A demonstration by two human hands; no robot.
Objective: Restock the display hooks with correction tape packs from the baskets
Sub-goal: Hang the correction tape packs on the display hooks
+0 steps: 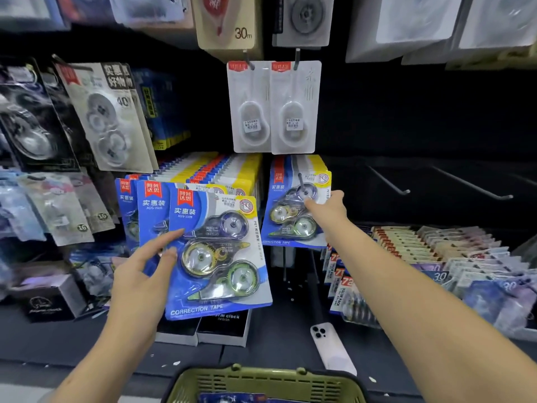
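Observation:
My left hand (139, 274) holds a fan of blue correction tape packs (215, 254), thumb on the front pack's left edge. My right hand (327, 206) reaches forward and presses on a hanging blue correction tape pack (290, 216) near the tip of its display hook (302, 184); whether the fingers grip it is unclear. A full row of the same packs (220, 170) hangs behind my left hand. A green basket (261, 379) sits at the bottom edge with blue packs inside.
Two bare hooks (389, 181) (473, 184) stick out at the right. White blister packs (273, 109) hang above. A white phone (331, 347) and black boxes (220, 327) lie on the shelf. Value packs (436, 257) fill a tray at the right.

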